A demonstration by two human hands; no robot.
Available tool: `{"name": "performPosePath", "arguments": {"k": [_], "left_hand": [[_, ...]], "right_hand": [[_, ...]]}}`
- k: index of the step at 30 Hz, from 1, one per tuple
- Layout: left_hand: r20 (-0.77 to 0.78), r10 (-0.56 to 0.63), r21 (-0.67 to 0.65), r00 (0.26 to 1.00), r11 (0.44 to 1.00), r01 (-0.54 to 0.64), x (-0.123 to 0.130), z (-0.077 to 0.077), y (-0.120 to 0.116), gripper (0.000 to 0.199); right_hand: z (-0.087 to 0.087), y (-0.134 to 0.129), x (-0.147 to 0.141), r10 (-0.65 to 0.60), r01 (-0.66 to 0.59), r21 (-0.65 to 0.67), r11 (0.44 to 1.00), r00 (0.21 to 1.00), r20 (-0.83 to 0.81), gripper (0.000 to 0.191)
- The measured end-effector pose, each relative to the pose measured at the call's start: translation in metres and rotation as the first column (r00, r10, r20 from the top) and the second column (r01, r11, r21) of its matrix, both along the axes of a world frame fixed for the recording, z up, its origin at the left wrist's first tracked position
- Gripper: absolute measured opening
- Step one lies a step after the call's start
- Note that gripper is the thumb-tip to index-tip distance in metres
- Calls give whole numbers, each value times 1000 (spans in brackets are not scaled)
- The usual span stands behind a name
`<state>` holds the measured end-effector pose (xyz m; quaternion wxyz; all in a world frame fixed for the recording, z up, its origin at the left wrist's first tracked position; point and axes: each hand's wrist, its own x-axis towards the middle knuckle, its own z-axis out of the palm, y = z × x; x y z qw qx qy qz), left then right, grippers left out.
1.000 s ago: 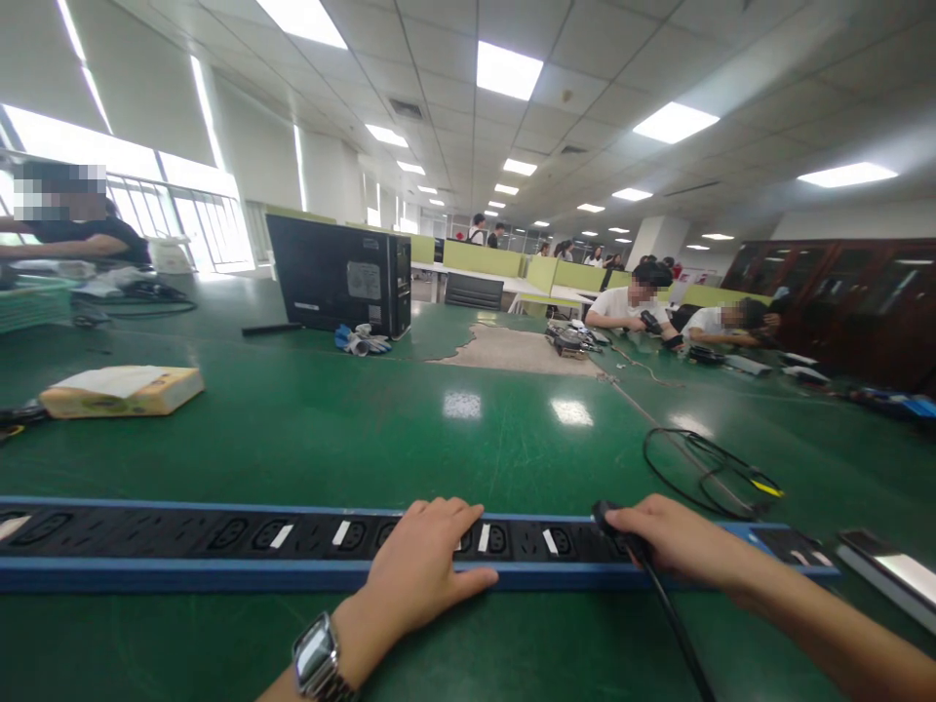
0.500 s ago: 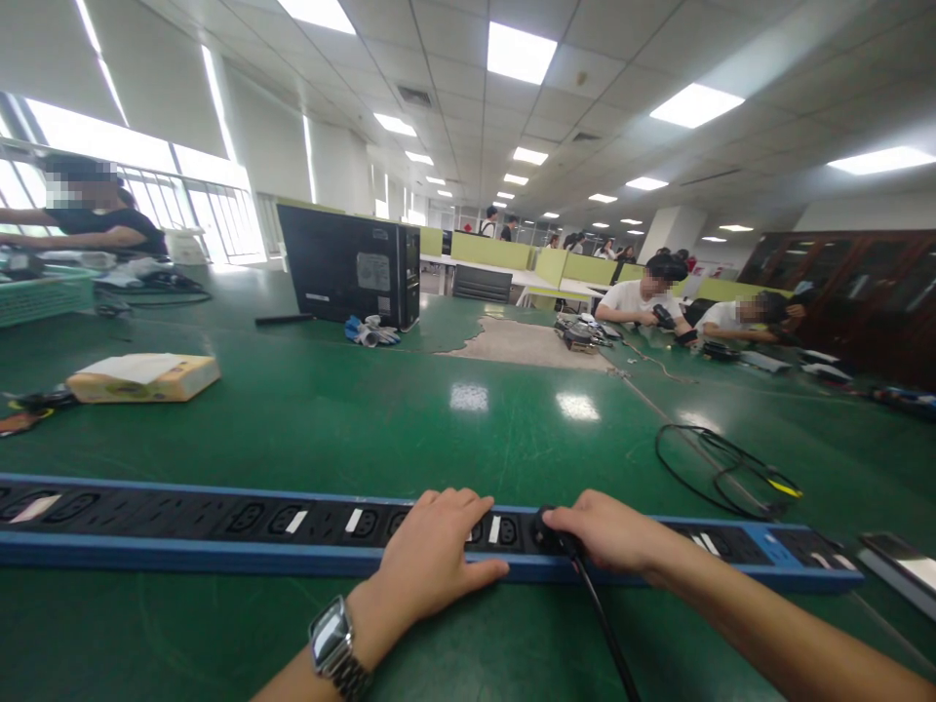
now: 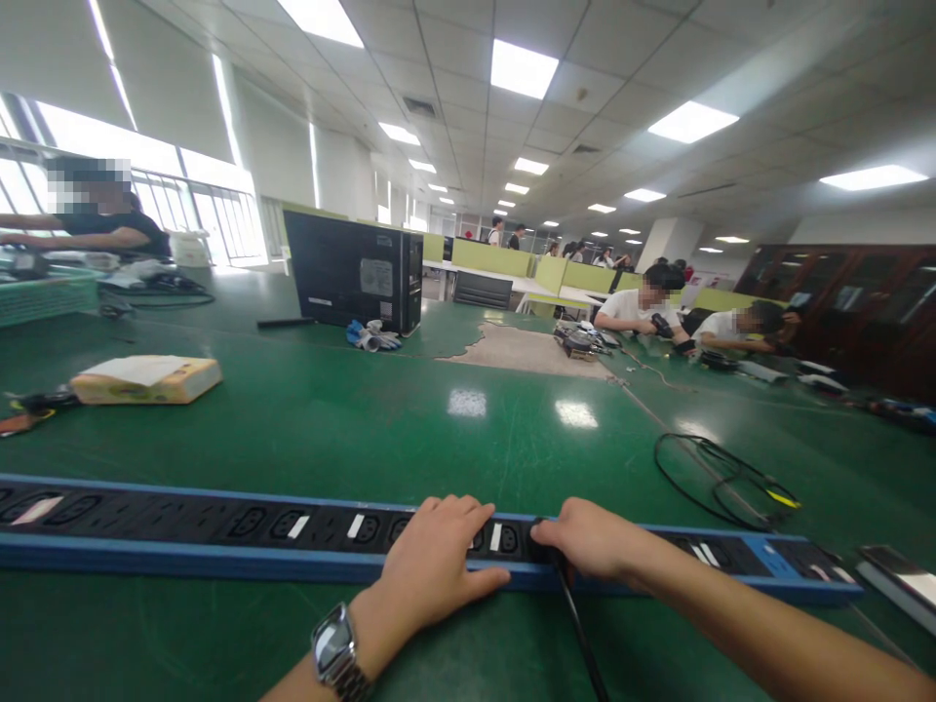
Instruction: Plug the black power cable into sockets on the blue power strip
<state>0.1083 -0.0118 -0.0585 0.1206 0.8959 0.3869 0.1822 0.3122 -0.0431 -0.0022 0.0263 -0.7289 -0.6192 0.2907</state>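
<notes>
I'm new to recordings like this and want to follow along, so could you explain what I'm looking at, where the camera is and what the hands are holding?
There's no machine here. These are a person's own bare hands, seen by one camera worn on their head, looking forward and down.

On the green table lies a long blue and black power strip. The left hand, with a watch at its wrist, rests across it. The right hand holds a black plug at the strip; I can't tell whether it's fully in.

Beyond are a tissue pack, a loose cable, gloves and a computer case. Other people sit farther off.
</notes>
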Motion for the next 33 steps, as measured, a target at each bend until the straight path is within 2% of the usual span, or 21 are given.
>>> {"name": "performPosePath", "arguments": {"k": [7,12,13,15,17,19,21,24,26,27,29,30,32,33], "left_hand": [[-7,4,-9,1000,1000,-4,0,0,-1,61],[30,1,7,1000,1000,-1,-1,-1,0,61],[52,4,27,999,1000,-5,0,1,-2,58],[108,30,58,994,998,-36,5,8,-10,40],[144,61,2,988,998,-62,15,16,-22,23],[148,74,-164,986,985,-49,29,20,-36,32],[159,88,-334,983,942,-30,45,19,-46,37],[192,174,-449,966,891,-71,64,9,-49,33],[219,241,-483,945,869,-109,71,0,-46,32],[240,270,-515,932,850,-114,74,-5,-44,33],[303,335,-635,892,769,-73,77,-12,-41,35],[332,368,-698,869,715,-36,79,-15,-40,36],[364,427,-788,828,615,29,83,-19,-40,41],[370,448,-811,814,584,48,86,-20,-40,43]], "right_hand": [[-1,-2,-7,64,-68,14,998,982,177,43],[-7,-8,-10,38,-60,77,995,964,263,49],[-8,-9,-9,37,-63,89,994,963,267,50],[-9,-9,-6,48,-73,90,993,968,248,52],[-9,-8,-1,83,-96,63,993,979,188,55],[-8,-7,5,130,-134,35,990,986,104,62],[-9,-7,11,165,-165,45,985,986,0,68],[-18,-7,18,165,-152,177,972,984,-65,68],[-29,-7,22,53,-54,369,928,999,14,61],[-36,-6,24,-33,-2,469,883,997,66,57],[-50,-3,28,-168,37,610,791,973,159,46],[-57,-1,29,-185,15,635,773,962,202,42],[-67,2,30,-146,-56,622,781,952,270,38],[-70,3,30,-125,-83,605,792,948,294,38]]}}
